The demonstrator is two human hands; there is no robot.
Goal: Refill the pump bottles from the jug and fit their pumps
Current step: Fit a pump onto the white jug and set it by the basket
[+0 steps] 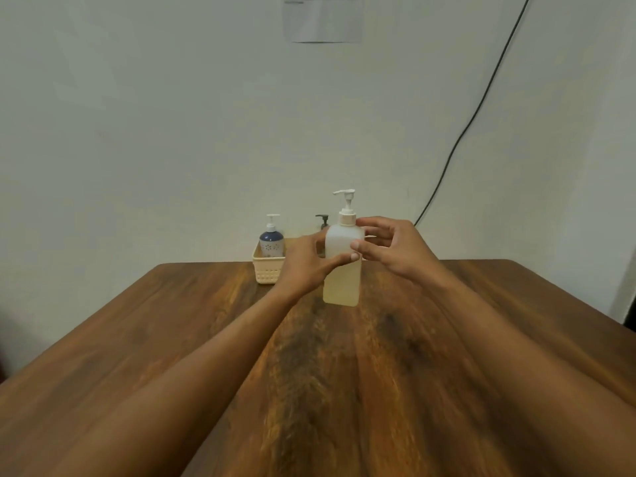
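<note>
The translucent bottle (pixel 342 280) is upright over the far middle of the table (pixel 206 339), about half full of pale liquid, with its white pump (pixel 347 208) sitting in the neck. My left hand (pixel 303 259) grips the body, thumb across the front. My right hand (pixel 389 249) has its fingertips at the pump's collar — pinching or only touching, I cannot tell. I judge this one filled, perhaps wanting a final tightening. Behind it, in the basket (pixel 266 273), a blue bottle (pixel 271 241) and a dark-pumped bottle (pixel 322 220) wear pumps too — their levels are hidden. No jug shows.

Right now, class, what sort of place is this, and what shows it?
Likely a plain indoor room, home or office: a wooden table against a pale wall, a paper sheet on it, a cable.
</note>
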